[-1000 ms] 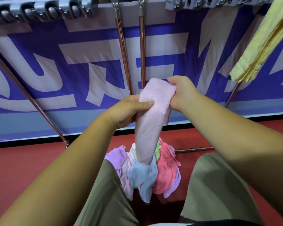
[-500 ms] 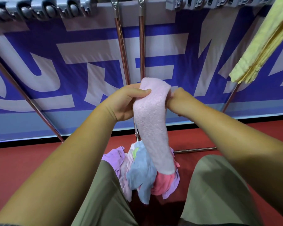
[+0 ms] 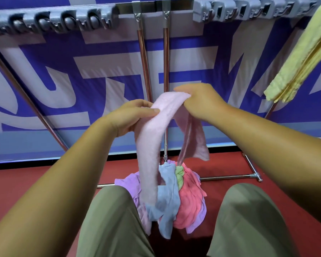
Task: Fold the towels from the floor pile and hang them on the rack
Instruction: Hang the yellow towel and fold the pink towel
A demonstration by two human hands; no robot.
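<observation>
**Pink towel (image 3: 152, 145) drawn apart**

Since half a second ago the hands have moved apart. The towel, then one folded strip, now spans between them in two hanging parts.

Head view: the left grip (image 3: 132, 115) pinches the towel's upper edge, thumb on top. The right grip (image 3: 202, 101) is curled round the other end. A long fuzzy strip drops from the left, its lower end in front of the floor pile (image 3: 187, 201) of lilac, blue, green and coral towels. A shorter flap hangs under the right. The rack (image 3: 144, 62) rods stand just behind the hands. A yellow towel (image 3: 304, 62) hangs far right. The red floor (image 3: 26, 182) spreads on both sides of the knees.
</observation>
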